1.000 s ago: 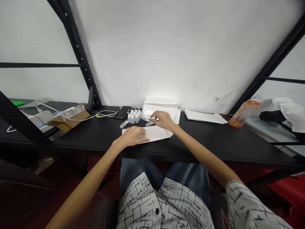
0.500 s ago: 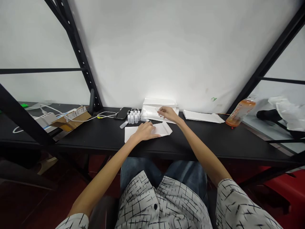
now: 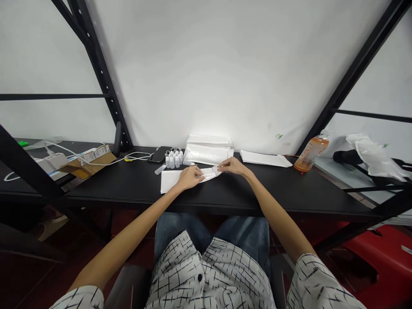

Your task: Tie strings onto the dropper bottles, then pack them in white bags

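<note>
A white padded envelope [image 3: 169, 181] lies flat near the front of the black desk. My left hand [image 3: 190, 177] is closed on its upper layer, fingers pinching near the open end. At that end, my right hand [image 3: 234, 166] pinches a small white bottle-like item [image 3: 215, 169], which lies over the envelope's mouth; its exact shape is too small to tell. Behind my left hand stand several small white bottles [image 3: 172, 161] with cord loops, in a cluster. One more bottle [image 3: 160, 169] lies on its side left of the envelope.
More white envelopes [image 3: 209, 153] lie against the wall, and a flat white stack [image 3: 265, 159] sits right of them. A black phone [image 3: 158, 154], a white cable [image 3: 138, 155] and an open cardboard box [image 3: 86, 165] are leftward. An orange drink bottle [image 3: 312, 151] leans by the right post.
My right hand has come down and nearer to the envelope's open end with the small white item. My left hand has gone from lying flat on the envelope to pinching its edge.
</note>
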`<action>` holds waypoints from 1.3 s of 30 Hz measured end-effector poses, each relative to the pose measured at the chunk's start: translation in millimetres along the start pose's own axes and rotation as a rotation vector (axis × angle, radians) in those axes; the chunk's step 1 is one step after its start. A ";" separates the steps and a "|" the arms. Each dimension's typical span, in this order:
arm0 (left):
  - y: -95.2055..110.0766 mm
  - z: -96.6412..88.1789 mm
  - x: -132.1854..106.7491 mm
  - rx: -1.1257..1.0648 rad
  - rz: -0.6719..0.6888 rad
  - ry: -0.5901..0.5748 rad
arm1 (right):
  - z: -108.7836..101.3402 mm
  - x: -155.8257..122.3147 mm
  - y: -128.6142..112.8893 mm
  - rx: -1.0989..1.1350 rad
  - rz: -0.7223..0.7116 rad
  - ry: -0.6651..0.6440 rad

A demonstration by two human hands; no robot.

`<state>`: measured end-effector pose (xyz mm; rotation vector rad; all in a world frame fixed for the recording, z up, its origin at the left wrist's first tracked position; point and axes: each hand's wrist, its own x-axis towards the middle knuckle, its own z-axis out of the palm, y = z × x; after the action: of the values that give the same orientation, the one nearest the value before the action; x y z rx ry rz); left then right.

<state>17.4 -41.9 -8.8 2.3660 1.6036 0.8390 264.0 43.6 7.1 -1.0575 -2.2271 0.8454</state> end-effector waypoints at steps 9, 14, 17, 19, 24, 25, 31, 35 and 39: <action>-1.7 6.0 -2.9 -0.217 0.011 0.175 | -2.9 -5.1 -9.2 0.140 0.049 -0.063; -0.9 5.8 -3.2 -0.233 0.012 0.222 | 9.9 0.1 -31.0 0.185 0.000 -0.206; -2.9 3.0 -4.8 -0.187 0.014 0.190 | 18.5 3.9 -37.5 0.262 0.038 -0.233; -5.1 -1.3 -8.3 -0.124 0.042 0.169 | 24.5 5.0 -38.7 0.297 0.061 -0.221; -12.9 -18.2 -24.6 -0.062 0.137 0.032 | 33.9 2.9 -42.3 0.213 -0.062 -0.185; -14.5 -21.6 -28.0 -0.057 0.140 0.000 | 34.3 2.7 -43.4 0.193 -0.073 -0.177; -18.6 -32.1 -36.9 -0.018 0.104 -0.032 | 44.4 9.9 -47.5 0.207 0.039 -0.204; -18.8 -28.5 -36.3 0.048 0.101 -0.025 | 49.9 15.2 -49.0 0.277 0.027 -0.246; -21.2 -25.5 -37.8 0.060 0.085 -0.009 | 33.9 24.2 -46.2 0.227 0.033 -0.082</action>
<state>-23.3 -71.4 -10.3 2.4916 1.5560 0.8058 205.4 29.8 22.6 -0.9688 -2.1226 1.1445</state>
